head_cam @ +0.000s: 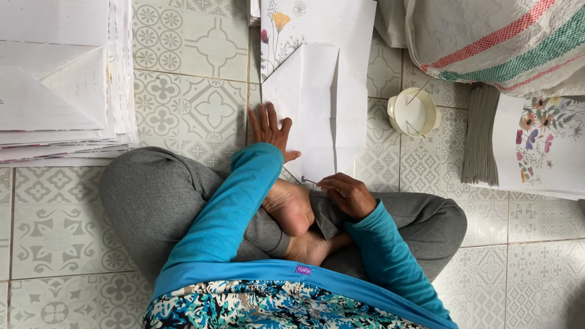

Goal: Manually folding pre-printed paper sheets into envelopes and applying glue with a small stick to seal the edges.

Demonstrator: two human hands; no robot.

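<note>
I sit cross-legged on a patterned tile floor. A folded white paper sheet (320,103) with a flower print at its top lies in front of my knees. My left hand (270,128) rests flat with fingers spread on the sheet's left edge. My right hand (346,194) sits on my right knee at the sheet's near end, fingers pinched on a thin stick (308,181) whose tip points left over the paper.
A tall stack of folded white paper (64,79) lies at the left. A small white bowl (414,112) with a stick in it stands right of the sheet. Further right is a pile of flower-printed sheets (536,146) and a striped woven sack (499,36).
</note>
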